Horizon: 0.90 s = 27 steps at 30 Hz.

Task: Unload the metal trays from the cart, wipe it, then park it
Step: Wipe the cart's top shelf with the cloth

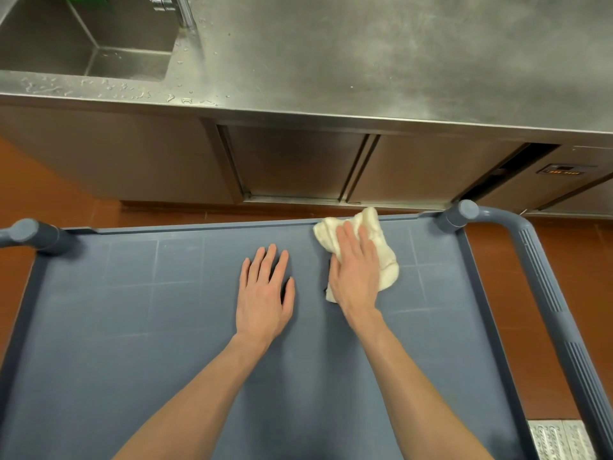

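The grey-blue cart point(132, 327) fills the lower part of the view, and its top shelf carries no trays. My right hand point(355, 270) lies flat, fingers straight, pressing a crumpled white cloth point(384, 260) onto the shelf near the far right corner. My left hand point(265, 293) rests flat on the shelf's middle with its fingers spread, holding nothing. No metal trays are in view.
A stainless steel counter point(365, 61) runs across the top, with a sink point(99, 38) and a tap at the far left. Cabinet doors point(298, 161) face the cart. The cart's handle point(544, 277) curves down the right side over the red tile floor point(547, 360).
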{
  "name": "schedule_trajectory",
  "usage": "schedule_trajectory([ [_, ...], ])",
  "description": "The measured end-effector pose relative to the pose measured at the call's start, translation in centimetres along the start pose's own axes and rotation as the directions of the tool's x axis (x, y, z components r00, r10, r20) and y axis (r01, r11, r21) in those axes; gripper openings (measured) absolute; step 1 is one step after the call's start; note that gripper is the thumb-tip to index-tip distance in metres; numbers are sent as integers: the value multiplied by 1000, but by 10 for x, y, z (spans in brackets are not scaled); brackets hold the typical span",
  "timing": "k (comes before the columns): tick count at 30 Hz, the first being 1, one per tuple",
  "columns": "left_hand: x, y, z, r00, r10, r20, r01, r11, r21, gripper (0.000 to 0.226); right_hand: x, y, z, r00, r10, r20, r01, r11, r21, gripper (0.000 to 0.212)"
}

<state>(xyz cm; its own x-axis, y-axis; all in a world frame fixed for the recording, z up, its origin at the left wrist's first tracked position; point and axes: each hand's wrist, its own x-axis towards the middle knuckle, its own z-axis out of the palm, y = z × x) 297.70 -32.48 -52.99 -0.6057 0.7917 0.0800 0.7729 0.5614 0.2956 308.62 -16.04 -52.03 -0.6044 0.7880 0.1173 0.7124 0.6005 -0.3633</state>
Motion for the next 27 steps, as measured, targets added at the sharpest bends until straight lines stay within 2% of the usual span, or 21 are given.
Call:
schedule_trajectory([
  [5, 2, -1, 0, 1000, 3, 16, -3, 1000, 0, 56, -7, -35, 11, 975, -205, 81, 202, 979, 40, 53],
  [11, 0, -3, -1, 999, 2, 33, -2, 1000, 6, 57, -3, -18, 3, 965, -237, 109, 236, 972, 18, 57],
  [19, -1, -5, -3, 1000, 2, 21, -2, 1000, 4, 56, 3, 53, -31, 999, -42, 25, 43, 999, -13, 60],
  [27, 0, -1, -2, 1000, 1, 6, -1, 1000, 10, 56, 0, 136, -69, 986, 166, -14, -166, 973, -162, 57],
])
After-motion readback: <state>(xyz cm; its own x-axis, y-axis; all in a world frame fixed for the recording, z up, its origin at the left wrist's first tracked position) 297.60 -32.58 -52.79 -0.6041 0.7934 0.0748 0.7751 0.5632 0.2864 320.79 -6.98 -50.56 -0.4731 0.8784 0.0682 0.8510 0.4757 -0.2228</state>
